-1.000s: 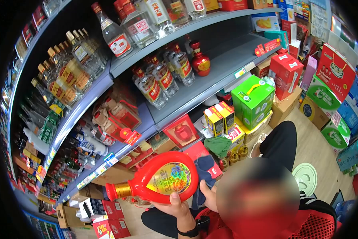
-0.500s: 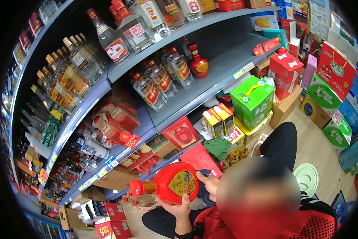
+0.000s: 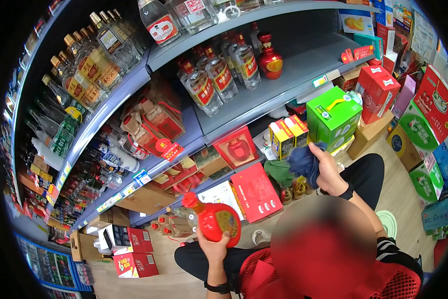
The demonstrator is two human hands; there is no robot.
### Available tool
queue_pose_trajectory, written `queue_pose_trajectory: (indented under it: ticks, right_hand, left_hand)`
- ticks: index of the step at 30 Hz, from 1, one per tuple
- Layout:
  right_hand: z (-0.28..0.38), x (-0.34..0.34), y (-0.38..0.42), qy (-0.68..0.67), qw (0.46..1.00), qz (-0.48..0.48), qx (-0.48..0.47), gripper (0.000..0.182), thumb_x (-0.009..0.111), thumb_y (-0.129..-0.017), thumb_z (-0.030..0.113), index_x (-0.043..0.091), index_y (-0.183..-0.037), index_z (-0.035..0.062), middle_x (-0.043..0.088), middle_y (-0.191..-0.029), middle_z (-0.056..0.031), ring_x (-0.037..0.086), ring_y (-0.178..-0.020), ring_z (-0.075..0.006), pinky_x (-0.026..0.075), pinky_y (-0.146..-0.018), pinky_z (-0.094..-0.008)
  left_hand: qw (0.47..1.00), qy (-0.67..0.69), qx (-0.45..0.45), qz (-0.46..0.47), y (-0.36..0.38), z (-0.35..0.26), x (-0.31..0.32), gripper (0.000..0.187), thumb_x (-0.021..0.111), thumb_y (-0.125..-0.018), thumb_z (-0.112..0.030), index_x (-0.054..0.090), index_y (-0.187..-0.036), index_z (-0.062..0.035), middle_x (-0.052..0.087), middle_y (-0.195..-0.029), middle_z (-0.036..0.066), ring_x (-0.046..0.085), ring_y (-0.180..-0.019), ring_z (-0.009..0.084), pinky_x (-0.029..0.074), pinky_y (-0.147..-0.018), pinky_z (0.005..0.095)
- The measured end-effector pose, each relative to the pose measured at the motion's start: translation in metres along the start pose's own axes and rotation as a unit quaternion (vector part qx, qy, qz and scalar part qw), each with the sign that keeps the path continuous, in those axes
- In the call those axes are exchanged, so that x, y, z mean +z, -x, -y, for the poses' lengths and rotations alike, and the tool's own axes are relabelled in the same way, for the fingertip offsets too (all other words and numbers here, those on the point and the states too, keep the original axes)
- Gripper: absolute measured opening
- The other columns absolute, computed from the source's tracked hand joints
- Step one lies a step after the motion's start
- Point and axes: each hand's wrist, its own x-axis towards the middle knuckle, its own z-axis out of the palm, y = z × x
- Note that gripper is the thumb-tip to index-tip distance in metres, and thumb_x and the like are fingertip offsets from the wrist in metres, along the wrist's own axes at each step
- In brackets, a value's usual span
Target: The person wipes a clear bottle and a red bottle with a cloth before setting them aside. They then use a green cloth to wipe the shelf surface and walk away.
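Red btl [image 3: 228, 224], yellow label, held tilted in air, neck up-left in view; L grip [image 3: 214, 245] wrapped round its lower body; R grip [image 3: 329, 174] curled on bunched dk-blue cloth [image 3: 302, 164], nr green cloth [image 3: 279, 173]; red box [image 3: 256, 192] betw. both grips; clear btls [image 3: 221, 77] on grey shelf [image 3: 306, 65] beyond.
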Motion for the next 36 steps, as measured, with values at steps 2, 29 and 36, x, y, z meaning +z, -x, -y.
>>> queue_pose_trajectory:
  ticks: [2, 29, 36]
  right_hand:
    - [-0.001, -0.004, -0.008, 0.202, 0.978, 0.030, -0.032, 0.048, 0.044, -0.094, 0.044, 0.060, -0.090, -0.0014, 0.065, -0.082, -0.0088, 0.062, -0.072, -0.0185, 0.049, -0.067, -0.0341]
    - [-0.018, -0.061, -0.064, 0.478, 0.871, 0.110, 0.026, 0.047, 0.053, -0.090, 0.044, 0.060, -0.081, -0.0008, 0.060, -0.064, -0.0083, 0.057, -0.060, -0.0165, 0.046, -0.059, -0.0321]
    - [-0.023, -0.066, -0.066, 0.492, 0.859, 0.144, 0.009, 0.048, 0.050, -0.091, 0.045, 0.060, -0.078, 0.0001, 0.061, -0.062, -0.0089, 0.061, -0.058, -0.0202, 0.048, -0.057, -0.0328]
  left_hand:
    - [0.998, 0.027, -0.020, 0.053, -0.001, 0.018, 0.008, 0.071, 0.074, -0.061, 0.002, 0.041, -0.124, -0.0013, 0.053, -0.112, 0.010, 0.054, -0.102, 0.0201, 0.046, -0.090, 0.0343]
    - [0.960, -0.202, 0.010, 0.193, -0.154, 0.163, 0.172, 0.068, 0.073, -0.058, -0.015, 0.049, -0.121, -0.0064, 0.061, -0.109, 0.017, 0.060, -0.101, 0.0305, 0.046, -0.088, 0.0369]
    - [0.959, -0.197, 0.013, 0.205, -0.172, 0.204, 0.186, 0.072, 0.076, -0.058, -0.012, 0.047, -0.123, -0.0067, 0.062, -0.106, 0.013, 0.061, -0.097, 0.0214, 0.047, -0.087, 0.0334]
